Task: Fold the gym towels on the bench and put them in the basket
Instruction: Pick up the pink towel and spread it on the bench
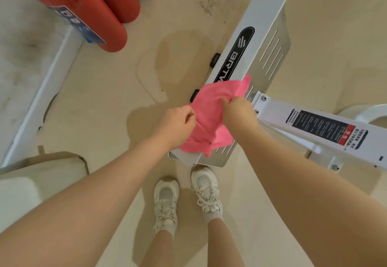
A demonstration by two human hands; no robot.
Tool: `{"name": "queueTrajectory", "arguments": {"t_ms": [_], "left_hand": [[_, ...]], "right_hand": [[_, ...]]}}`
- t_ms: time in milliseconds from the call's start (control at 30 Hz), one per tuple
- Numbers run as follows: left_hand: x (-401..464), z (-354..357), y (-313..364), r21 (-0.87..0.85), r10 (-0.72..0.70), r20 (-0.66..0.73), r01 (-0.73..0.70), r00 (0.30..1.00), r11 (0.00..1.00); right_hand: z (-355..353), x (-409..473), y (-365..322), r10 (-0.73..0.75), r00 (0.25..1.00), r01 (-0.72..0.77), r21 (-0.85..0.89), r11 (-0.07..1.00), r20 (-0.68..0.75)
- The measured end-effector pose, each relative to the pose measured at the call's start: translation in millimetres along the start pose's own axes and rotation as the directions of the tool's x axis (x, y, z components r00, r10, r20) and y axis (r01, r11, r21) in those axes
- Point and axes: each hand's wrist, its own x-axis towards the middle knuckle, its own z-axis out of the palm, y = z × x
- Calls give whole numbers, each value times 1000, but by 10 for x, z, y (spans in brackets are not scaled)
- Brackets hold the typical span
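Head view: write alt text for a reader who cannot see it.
Looking down, a person's left hand and right hand grip a crumpled pink towel above a white gym machine's metal base plate. White sneakers stand on beige floor; red pads sit upper left.

Your arms were bare, with no sleeves in view, and your lower legs were bare too. You wore white laced sneakers (pixel 206 191) with short white socks (pixel 215 217).

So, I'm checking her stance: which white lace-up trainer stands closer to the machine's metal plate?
The right white lace-up trainer; its toe nearly meets the metal plate, while the left trainer sits further back.
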Motion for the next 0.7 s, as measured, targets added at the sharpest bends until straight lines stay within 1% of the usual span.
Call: {"name": "queueTrajectory", "arguments": {"t_ms": [67,100,133,200,267,300,367,400,433,467,500,567,633,700], "left_hand": [[-71,-27,38,-6,-9,-1,9,1000,1000],[-129,-64,86,-10,-8,-8,8,1000,1000],[-196,-118,151,-10,-1,-19,1,1000,1000],[-366,-275,317,5,15,-47,-15,999,1000],[-594,-480,499,-10,13,-60,-13,998,1000],[-727,-593,587,-18,9,-62,-10,998,1000],[-1019,-839,740,1,-1,-69,1,998,1000],[-1176,-967,812,21,-8,-78,10,997,1000],[-1340,-1098,887,35,-2,-93,6,996,999],[-1514,-1230,965,34,6,-102,-3,995,999],[-1690,-1357,1039,8,23,-107,-23,994,1000],[-2058,-1593,1157,-120,35,-86,-46,996,992],[-2440,-1770,1201,-231,49,-51,-60,997,971],[-2819,-1896,1177,-282,56,-71,-73,996,957]], "right_hand": [[-94,-79,30,-23,1000,22,-124,992,0],[-168,-142,36,-69,998,67,-146,987,-5],[-255,-237,35,-153,988,149,-144,978,-21],[-451,-507,19,-364,928,353,-128,927,-77],[-668,-826,16,-543,834,534,-102,839,-98],[-781,-999,2,-629,772,621,-106,777,-88],[-1018,-1388,-76,-785,619,775,-141,617,-35],[-1129,-1578,-130,-834,552,825,-145,546,-6],[-1232,-1766,-197,-866,499,861,-125,493,23],[-1335,-1955,-280,-883,466,883,-90,461,55],[-1437,-2137,-376,-887,454,891,-38,452,86],[-1605,-2499,-589,-894,422,901,39,432,153],[-1710,-2938,-813,-902,352,932,-2,363,252],[-1743,-3368,-995,-891,241,968,-25,251,384]]}}
